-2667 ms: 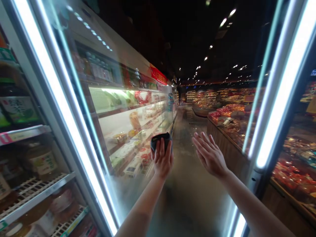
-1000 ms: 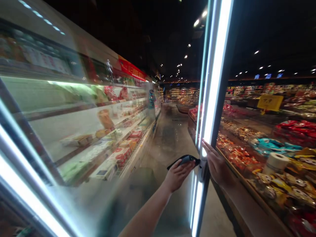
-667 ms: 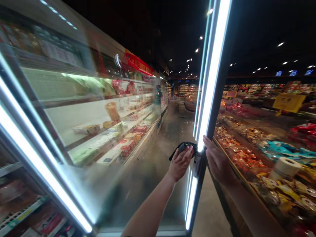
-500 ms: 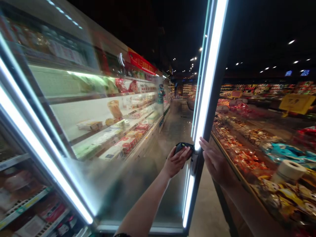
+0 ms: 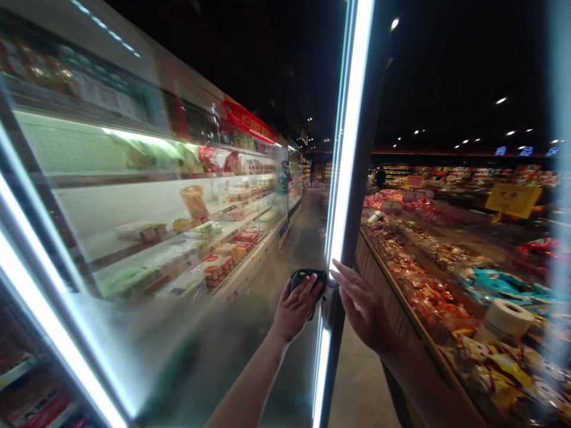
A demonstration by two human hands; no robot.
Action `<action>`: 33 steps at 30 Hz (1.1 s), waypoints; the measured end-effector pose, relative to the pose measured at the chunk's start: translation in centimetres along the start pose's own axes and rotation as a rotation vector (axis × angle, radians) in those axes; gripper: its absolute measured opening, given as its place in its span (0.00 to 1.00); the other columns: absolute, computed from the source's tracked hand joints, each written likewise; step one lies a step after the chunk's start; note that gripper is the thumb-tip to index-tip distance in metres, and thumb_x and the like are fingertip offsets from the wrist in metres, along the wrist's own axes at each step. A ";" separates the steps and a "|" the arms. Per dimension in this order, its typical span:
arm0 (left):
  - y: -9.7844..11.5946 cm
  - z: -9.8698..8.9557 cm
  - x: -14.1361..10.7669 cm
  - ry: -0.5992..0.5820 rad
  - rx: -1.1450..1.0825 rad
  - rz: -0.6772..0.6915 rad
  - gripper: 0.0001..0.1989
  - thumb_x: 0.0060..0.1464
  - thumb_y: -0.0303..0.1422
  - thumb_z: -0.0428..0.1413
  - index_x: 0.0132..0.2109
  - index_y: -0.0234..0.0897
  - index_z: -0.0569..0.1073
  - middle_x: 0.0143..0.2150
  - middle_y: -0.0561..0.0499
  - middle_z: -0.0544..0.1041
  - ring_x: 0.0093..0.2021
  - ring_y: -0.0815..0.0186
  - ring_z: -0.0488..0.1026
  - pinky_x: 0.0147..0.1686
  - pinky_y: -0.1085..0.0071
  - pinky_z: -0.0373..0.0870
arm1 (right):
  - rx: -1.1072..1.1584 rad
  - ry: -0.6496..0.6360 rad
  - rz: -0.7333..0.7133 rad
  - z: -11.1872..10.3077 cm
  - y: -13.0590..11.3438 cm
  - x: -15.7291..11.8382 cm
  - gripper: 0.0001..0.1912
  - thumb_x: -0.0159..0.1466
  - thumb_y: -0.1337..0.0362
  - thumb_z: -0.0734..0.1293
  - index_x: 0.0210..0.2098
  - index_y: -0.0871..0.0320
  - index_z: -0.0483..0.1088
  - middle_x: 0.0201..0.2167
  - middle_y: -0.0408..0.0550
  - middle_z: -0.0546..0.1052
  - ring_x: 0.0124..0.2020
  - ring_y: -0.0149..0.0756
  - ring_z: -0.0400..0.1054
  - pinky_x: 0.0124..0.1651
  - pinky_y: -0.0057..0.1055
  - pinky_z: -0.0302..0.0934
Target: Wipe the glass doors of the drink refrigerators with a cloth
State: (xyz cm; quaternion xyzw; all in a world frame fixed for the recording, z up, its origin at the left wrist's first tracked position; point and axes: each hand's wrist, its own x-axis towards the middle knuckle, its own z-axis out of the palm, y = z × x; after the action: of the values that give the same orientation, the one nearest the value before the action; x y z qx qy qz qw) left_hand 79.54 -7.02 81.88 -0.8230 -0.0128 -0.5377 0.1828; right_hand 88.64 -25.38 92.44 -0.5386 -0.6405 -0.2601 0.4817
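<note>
My left hand presses a dark, bunched cloth with a small yellow-green mark against the glass door, close to its lit edge. The fingers are bent over the cloth, hiding part of it. A grey handle sits just to the right of that hand. On the outer side of the dark door frame, my right hand has its fingers stretched out, the tips touching the frame. Nothing is in the right hand. A bright light strip runs down the frame's inner side.
Through the glass stands an open chiller with packaged goods on its shelves. On the right, a long bin is heaped with wrapped goods, with a roll of plastic bags and a yellow price sign. An aisle floor lies between.
The door edge and both hands now appear further left in the view, with the hands slightly lower. A blurred light band has come in at the right edge. The left hand still holds the cloth.
</note>
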 end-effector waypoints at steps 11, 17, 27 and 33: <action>1.6 1.3 -6.5 -0.068 0.015 -0.018 0.24 0.65 0.31 0.53 0.67 0.45 0.67 0.65 0.53 0.72 0.70 0.67 0.61 0.75 0.58 0.36 | 0.068 0.079 0.070 3.1 1.3 -0.3 0.27 0.70 0.73 0.60 0.66 0.47 0.66 0.65 0.52 0.70 0.65 0.42 0.65 0.64 0.43 0.66; 0.1 0.1 -3.4 -0.062 0.043 -0.026 0.25 0.65 0.30 0.53 0.67 0.46 0.66 0.68 0.53 0.69 0.72 0.68 0.57 0.75 0.60 0.39 | 0.067 0.089 0.064 2.8 1.1 0.2 0.26 0.70 0.73 0.61 0.65 0.49 0.67 0.65 0.53 0.70 0.65 0.42 0.65 0.65 0.44 0.65; 1.4 0.7 -6.6 -0.141 0.007 0.026 0.26 0.63 0.35 0.55 0.67 0.53 0.66 0.70 0.58 0.66 0.73 0.67 0.54 0.75 0.56 0.35 | 0.053 0.035 0.008 5.8 -0.1 -1.5 0.27 0.69 0.73 0.62 0.65 0.48 0.67 0.64 0.53 0.71 0.63 0.45 0.68 0.62 0.46 0.69; -3.3 -1.6 -9.3 -0.161 0.197 -0.359 0.33 0.59 0.33 0.59 0.70 0.46 0.63 0.71 0.47 0.63 0.73 0.56 0.55 0.74 0.51 0.43 | 0.066 0.030 0.004 6.7 -0.4 -2.2 0.30 0.68 0.75 0.63 0.66 0.46 0.66 0.64 0.51 0.71 0.62 0.45 0.69 0.62 0.45 0.68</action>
State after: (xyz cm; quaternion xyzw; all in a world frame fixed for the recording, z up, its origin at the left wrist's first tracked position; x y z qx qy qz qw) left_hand 73.52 -2.79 75.13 -0.8259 -0.2261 -0.4903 0.1621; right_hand 85.89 -20.79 87.86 -0.5197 -0.6403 -0.2460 0.5093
